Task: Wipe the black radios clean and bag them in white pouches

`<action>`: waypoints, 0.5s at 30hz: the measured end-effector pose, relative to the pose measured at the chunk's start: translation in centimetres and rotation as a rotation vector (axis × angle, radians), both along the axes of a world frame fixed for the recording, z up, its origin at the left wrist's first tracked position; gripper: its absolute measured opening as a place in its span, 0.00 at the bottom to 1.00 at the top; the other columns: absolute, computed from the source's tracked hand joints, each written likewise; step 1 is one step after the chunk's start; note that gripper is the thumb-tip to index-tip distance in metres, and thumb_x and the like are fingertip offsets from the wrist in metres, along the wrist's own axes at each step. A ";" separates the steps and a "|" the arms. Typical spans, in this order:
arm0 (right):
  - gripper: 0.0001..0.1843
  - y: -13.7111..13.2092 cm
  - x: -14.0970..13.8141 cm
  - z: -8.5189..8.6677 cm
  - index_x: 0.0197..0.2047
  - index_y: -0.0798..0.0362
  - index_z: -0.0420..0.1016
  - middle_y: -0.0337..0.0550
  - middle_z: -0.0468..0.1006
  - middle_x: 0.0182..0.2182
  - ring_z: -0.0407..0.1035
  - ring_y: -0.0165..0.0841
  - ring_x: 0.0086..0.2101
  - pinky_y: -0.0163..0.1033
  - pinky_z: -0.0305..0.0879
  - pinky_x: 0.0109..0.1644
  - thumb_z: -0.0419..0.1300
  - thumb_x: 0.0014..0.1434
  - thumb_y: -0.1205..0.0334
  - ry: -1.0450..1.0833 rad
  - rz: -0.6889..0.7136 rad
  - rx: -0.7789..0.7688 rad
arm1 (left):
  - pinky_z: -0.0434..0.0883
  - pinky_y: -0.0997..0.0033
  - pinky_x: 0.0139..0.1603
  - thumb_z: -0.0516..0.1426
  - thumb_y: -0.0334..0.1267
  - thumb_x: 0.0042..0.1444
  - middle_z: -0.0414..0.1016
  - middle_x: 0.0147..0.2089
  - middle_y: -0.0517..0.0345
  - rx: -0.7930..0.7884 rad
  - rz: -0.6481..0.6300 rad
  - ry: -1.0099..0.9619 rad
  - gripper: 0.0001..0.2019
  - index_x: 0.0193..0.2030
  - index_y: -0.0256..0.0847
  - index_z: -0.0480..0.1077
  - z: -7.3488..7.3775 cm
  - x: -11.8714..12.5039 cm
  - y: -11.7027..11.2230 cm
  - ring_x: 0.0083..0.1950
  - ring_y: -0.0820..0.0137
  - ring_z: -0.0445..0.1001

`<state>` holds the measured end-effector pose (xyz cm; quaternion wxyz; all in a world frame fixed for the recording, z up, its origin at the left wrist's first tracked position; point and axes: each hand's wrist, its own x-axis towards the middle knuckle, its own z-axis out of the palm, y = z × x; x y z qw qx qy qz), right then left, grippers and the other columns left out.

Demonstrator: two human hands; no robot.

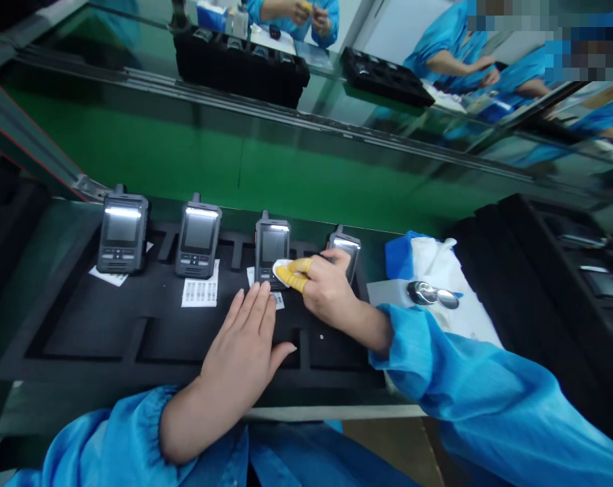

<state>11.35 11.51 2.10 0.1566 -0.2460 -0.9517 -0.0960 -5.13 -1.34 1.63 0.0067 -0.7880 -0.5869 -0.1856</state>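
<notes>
Several grey handheld radios with screens stand in a row along the back of a black foam tray (83, 325). My right hand (327, 284), with yellow finger cots on two fingers, pinches a white wipe (282, 269) against the lower front of the third radio (275, 243). Flat and with fingers stretched, my left hand (245, 338) has its fingertips at that radio's bottom edge. To the left are the second radio (199, 237) and the first radio (122, 230). Behind my right hand, the fourth radio (348, 247) is partly hidden. Printed label sheets (199, 291) lie under the radios.
Right of the tray are a blue box (398, 257), white wipes (433, 264) and a bottle with a metal cap (422, 293). Stacked black trays (519, 270) stand at far right. A green panel (235, 162) rises behind; beyond it, people in blue work at another bench.
</notes>
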 end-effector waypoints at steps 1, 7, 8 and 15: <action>0.21 -0.6 0.2 0.1 0.42 0.44 0.79 0.37 0.78 0.35 0.63 0.28 0.35 0.47 0.42 0.49 0.48 0.60 0.74 -0.013 0.017 -0.028 | 0.63 0.50 0.64 0.47 0.47 0.64 0.65 0.63 0.33 -0.006 -0.005 -0.002 0.27 0.59 0.22 0.63 0.0 0.0 0.0 0.65 0.53 0.63; 0.22 -0.6 -1.5 2.4 0.44 0.44 0.78 0.38 0.77 0.38 0.66 0.30 0.38 0.47 0.43 0.48 0.51 0.55 0.75 0.147 0.038 -0.051 | 0.63 0.48 0.64 0.48 0.45 0.64 0.62 0.65 0.34 -0.003 0.007 -0.028 0.25 0.60 0.25 0.62 1.1 -1.4 -0.3 0.67 0.54 0.61; 0.22 -0.2 -2.3 2.9 0.45 0.44 0.77 0.39 0.77 0.38 0.66 0.30 0.39 0.47 0.43 0.47 0.51 0.55 0.75 0.180 0.012 -0.031 | 0.63 0.48 0.64 0.48 0.45 0.64 0.62 0.65 0.34 0.012 0.024 -0.030 0.25 0.59 0.25 0.63 1.3 -2.1 -0.5 0.67 0.54 0.61; 0.20 3.5 -11.0 3.9 0.40 0.47 0.78 0.40 0.76 0.38 0.61 0.34 0.39 0.48 0.41 0.48 0.48 0.59 0.74 0.145 -0.024 0.005 | 0.63 0.43 0.63 0.48 0.44 0.65 0.67 0.61 0.33 0.035 0.213 0.070 0.24 0.57 0.23 0.66 1.4 -7.4 -1.2 0.64 0.50 0.64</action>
